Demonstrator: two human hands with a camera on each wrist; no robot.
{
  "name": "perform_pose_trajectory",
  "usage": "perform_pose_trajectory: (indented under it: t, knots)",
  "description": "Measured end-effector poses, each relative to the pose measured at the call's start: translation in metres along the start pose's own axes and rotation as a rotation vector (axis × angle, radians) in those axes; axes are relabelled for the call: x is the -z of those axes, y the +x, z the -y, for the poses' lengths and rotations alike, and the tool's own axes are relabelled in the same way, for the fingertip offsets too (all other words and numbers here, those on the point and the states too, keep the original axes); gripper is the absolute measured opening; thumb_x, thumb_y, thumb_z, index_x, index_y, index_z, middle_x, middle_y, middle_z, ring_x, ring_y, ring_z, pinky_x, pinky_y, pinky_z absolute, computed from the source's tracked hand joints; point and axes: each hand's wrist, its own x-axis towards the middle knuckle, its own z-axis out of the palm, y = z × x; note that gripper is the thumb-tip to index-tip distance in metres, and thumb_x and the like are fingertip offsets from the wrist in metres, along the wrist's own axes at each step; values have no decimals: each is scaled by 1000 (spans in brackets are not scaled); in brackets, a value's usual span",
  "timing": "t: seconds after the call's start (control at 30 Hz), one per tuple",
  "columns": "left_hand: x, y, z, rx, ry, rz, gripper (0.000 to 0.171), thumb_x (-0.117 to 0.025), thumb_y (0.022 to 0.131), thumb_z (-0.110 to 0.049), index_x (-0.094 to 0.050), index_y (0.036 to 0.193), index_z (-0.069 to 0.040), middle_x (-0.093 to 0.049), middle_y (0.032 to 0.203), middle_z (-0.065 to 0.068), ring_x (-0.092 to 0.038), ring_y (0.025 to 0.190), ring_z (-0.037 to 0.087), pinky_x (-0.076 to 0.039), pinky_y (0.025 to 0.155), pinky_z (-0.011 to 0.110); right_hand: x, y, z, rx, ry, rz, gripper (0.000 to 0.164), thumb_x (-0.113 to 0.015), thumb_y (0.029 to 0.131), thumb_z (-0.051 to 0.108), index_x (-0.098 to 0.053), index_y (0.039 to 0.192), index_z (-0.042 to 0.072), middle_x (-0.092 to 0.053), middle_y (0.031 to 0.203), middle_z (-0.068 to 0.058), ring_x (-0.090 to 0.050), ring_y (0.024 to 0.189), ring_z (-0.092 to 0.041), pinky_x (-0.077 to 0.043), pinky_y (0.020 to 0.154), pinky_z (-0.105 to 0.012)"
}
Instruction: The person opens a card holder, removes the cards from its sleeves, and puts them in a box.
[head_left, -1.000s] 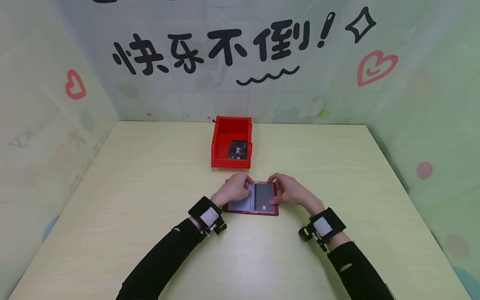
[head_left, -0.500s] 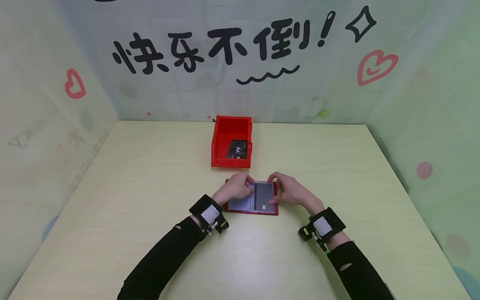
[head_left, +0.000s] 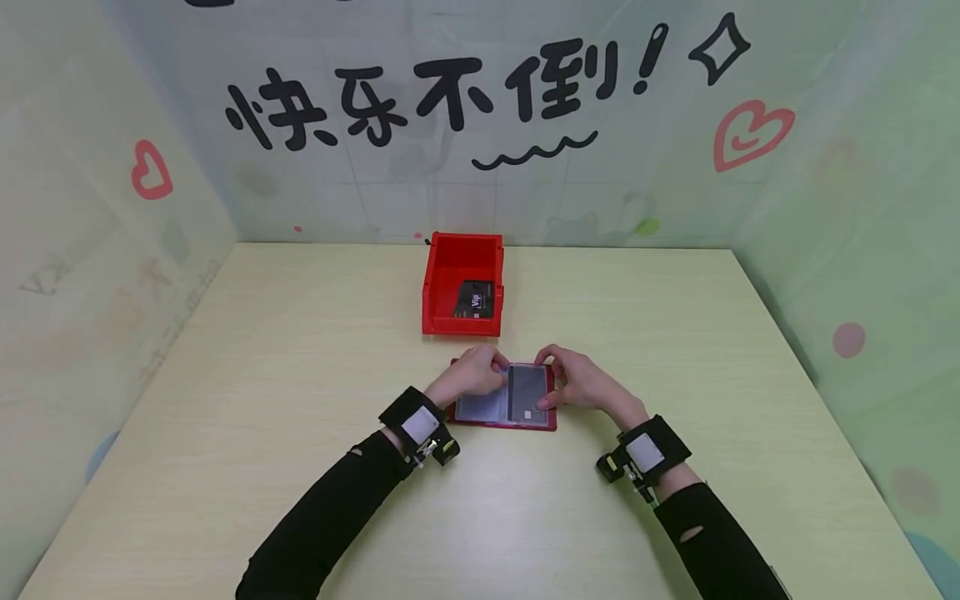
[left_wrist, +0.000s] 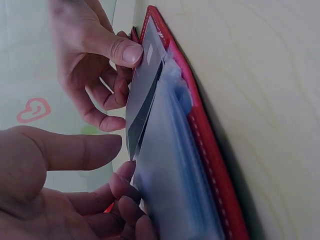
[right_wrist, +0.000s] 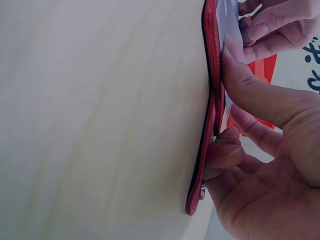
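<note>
A red card holder [head_left: 517, 427] lies spread on the table, its clear sleeves [left_wrist: 172, 165] showing. A dark grey card [head_left: 528, 393] is in the right-hand sleeve. My right hand [head_left: 581, 383] grips the holder's right side, thumb [left_wrist: 131, 54] on the card's face and the other fingers curled at the edge. My left hand [head_left: 472, 373] is over the left page. In the left wrist view its bent fingertips [left_wrist: 131, 200] touch the sleeve edges, while the straight thumb [left_wrist: 95, 151] stands apart from them. The right wrist view has the holder's red cover [right_wrist: 214, 55] edge-on.
Behind the holder stands a red bin [head_left: 462, 327] with a black card marked "Vip" [head_left: 475, 300] inside. The pale wooden table [head_left: 480, 517] meets a printed backdrop [head_left: 525, 200] at the back and sides.
My left hand has shifted slightly to the right over the sleeves. The right hand, the card holder and the bin stay in place.
</note>
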Motion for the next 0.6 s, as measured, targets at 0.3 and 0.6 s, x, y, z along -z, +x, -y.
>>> perform_pose_trajectory:
  t: [0.3, 0.6]
  knots:
    - [-1, 1, 0, -33, 46, -38, 22, -62, 96, -14, -75, 105, 1, -63, 84, 10, -53, 78, 21, -35, 63, 27, 1, 0, 0, -5, 8, 3, 60, -89, 76, 15, -55, 124, 7, -51, 85, -9, -48, 81, -20, -37, 68, -30]
    - [-1, 0, 2, -32, 110, -48, 37, -65, 97, -21, -62, 62, -7, -42, 53, 2, -44, 59, 17, -28, 56, 27, 2, 0, 2, -28, 10, 20, 60, -88, 77, 17, -55, 126, 8, -51, 86, -9, -49, 83, -20, -38, 68, -29]
